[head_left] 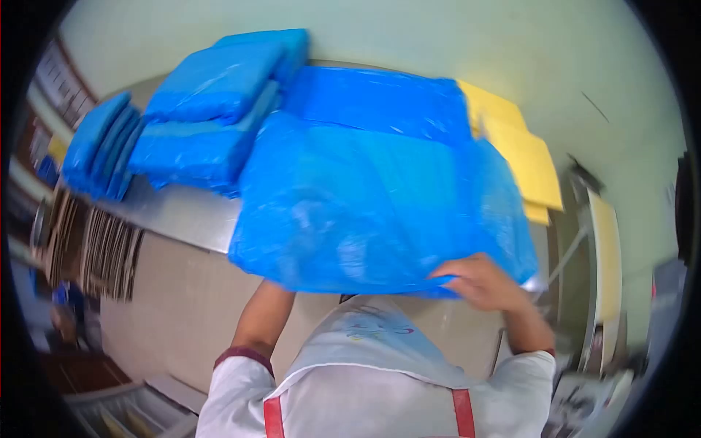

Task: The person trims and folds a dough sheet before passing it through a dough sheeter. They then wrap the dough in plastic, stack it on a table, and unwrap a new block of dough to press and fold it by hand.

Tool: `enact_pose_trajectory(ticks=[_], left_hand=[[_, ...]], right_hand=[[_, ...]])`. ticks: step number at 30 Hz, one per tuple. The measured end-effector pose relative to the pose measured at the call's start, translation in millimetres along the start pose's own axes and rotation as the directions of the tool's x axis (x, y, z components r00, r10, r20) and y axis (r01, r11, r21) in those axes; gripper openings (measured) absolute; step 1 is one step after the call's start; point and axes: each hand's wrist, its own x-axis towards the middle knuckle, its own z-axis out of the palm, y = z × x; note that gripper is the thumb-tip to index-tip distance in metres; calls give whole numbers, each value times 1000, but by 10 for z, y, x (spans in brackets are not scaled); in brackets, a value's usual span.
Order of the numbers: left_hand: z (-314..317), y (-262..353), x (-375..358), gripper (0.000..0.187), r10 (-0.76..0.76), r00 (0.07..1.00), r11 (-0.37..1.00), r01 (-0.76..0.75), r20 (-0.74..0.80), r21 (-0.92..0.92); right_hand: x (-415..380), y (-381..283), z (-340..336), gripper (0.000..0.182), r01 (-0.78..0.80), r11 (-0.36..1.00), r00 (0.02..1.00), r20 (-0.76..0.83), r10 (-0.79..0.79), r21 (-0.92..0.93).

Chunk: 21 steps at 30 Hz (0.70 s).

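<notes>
A large blue plastic bag [380, 190] is spread over the metal table and reaches over its front edge. My right hand [482, 283] pinches the bag's near edge at the right. My left forearm goes up to the bag's near left edge, and the hand itself is hidden under or inside the plastic. Beyond the spread part lies a darker blue folded section [380, 102]. Yellow sheets [518, 157] lie to the right, partly behind the bag.
Stacked blue plastic-wrapped bundles [212, 87] stand at the back left, beside several narrower blue packs [106, 150]. The metal table [193, 215] shows below them. Flattened cardboard [109, 252] stands at the left. A wall rises behind the table.
</notes>
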Motion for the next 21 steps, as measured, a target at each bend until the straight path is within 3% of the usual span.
enact_pose_trajectory(ticks=[2, 3, 4, 5, 7, 9, 11, 12, 14, 15, 16, 19, 20, 21], left_hand=[[22, -93, -299, 80, -38, 992, 976, 10, -124, -218], [91, -98, -430, 80, -98, 978, 914, 15, -184, -405], [178, -76, -546, 80, -236, 944, 747, 24, -232, -665], [262, -48, -644, 80, -402, 894, 461, 9, -200, -887], [367, 31, -1009, 80, -575, 817, -148, -147, -36, -978], [314, 129, -1527, 80, -546, 831, -597, -296, 107, -746], [173, 201, -1849, 75, -527, 837, -743, -371, 146, -557], [128, 221, -2007, 73, -526, 836, -793, -415, 157, -446], [165, 78, -2046, 69, -615, 785, -646, -445, 78, -620], [190, 5, -1989, 67, -648, 761, -564, -446, 37, -695], [197, -41, -1874, 57, -762, 646, -332, -333, 42, -882], [287, -261, -1896, 43, -812, 583, -162, -179, 28, -970], [316, -244, -1913, 33, -861, 509, -117, -178, 10, -977], [398, -293, -1912, 32, -872, 487, -132, -132, 51, -982]], right_hand=[[-214, 198, 735, 32, -61, 990, 997, -43, 67, 128], [-338, 224, 985, 34, -184, 961, 981, 95, 168, 204], [-466, 276, 1204, 36, -303, 916, 940, 243, 240, 265], [-568, 455, 1492, 38, -355, 856, 929, 248, 276, 376], [-815, 874, 2115, 41, -427, 696, 904, 277, 325, 577], [-1030, 1172, 2449, 43, -132, 380, 882, -66, 466, 916], [-1136, 1460, 2635, 45, 271, 88, 712, -261, 652, 959], [-1135, 1596, 2605, 48, 457, -10, 603, -301, 739, 889], [-1111, 1727, 2373, 43, 609, 80, 470, -440, 765, 789], [-1058, 1696, 2201, 41, 594, 185, 405, -490, 771, 783], [-1053, 1623, 2063, 39, 569, 291, 340, -542, 769, 769], [-1334, 1598, 1920, 44, 435, 504, 162, -615, 772, 747], [-1346, 1610, 2006, 43, 359, 540, 135, -615, 777, 761], [-1384, 1622, 2140, 42, 283, 573, 106, -619, 778, 769]])
